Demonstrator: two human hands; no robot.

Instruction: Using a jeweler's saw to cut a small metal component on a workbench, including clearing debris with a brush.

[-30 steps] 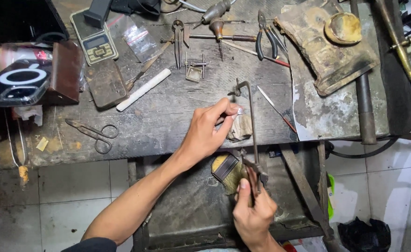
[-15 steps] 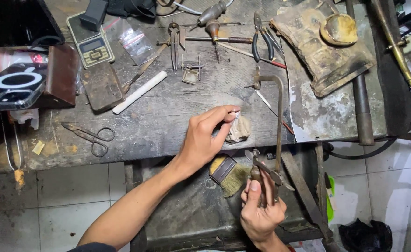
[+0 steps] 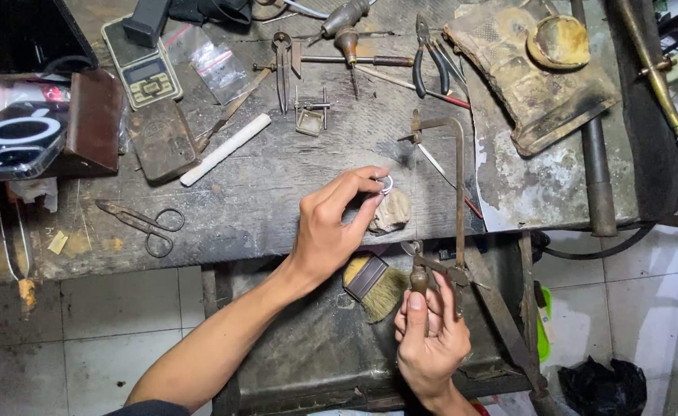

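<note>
My left hand (image 3: 337, 219) pinches a small silver ring (image 3: 386, 183) between thumb and fingertips, just above a worn wooden bench peg (image 3: 392, 213) at the front edge of the workbench (image 3: 277, 185). My right hand (image 3: 431, 339) grips the handle of a jeweller's saw (image 3: 456, 200), whose metal frame stands upright to the right of the ring and apart from it. A short flat brush (image 3: 376, 283) lies below the bench edge between my two hands.
Scissors (image 3: 142, 223), a white stick (image 3: 225, 149), a pocket scale (image 3: 141, 72), dividers, pliers (image 3: 430, 58), screwdrivers and small plastic bags litter the bench. A phone (image 3: 15, 139) rests at the left. A dirty cloth with a round pad (image 3: 558, 40) lies at the back right. Tiled floor below.
The saw has swung away from the ring to the right and now stands upright. My left hand has lifted the ring slightly off the peg and turned it in its fingertips.
</note>
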